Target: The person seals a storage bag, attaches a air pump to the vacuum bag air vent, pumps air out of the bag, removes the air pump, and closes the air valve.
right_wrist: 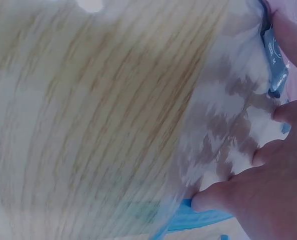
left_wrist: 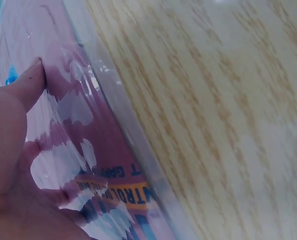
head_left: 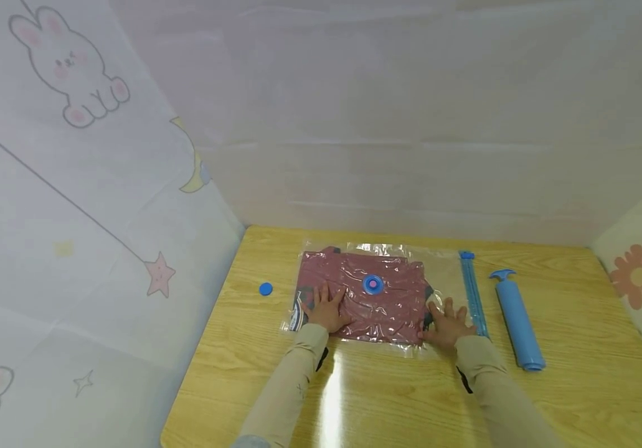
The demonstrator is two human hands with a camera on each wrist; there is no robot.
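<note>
A clear vacuum storage bag (head_left: 444, 264) lies flat on the table with a folded dark pink garment (head_left: 377, 317) inside. Its round blue valve (head_left: 373, 284) with a pink centre faces up in the middle. My left hand (head_left: 327, 312) rests fingers spread on the left part of the bag, near printed lettering (left_wrist: 128, 195). On the right part, between the garment's edge and the blue zip strip (head_left: 472, 289), lies my right hand (head_left: 448, 325), fingers apart. In the right wrist view a dark label (right_wrist: 276, 62) shows under the plastic near the thumb.
A blue hand pump (head_left: 519, 323) with a T-handle lies right of the bag. Left of the bag is a small round blue cap (head_left: 266, 289). A blue slider (head_left: 467, 255) sits at the zip strip's far end. Fabric-covered walls (head_left: 388, 143) border the wooden table (head_left: 410, 398).
</note>
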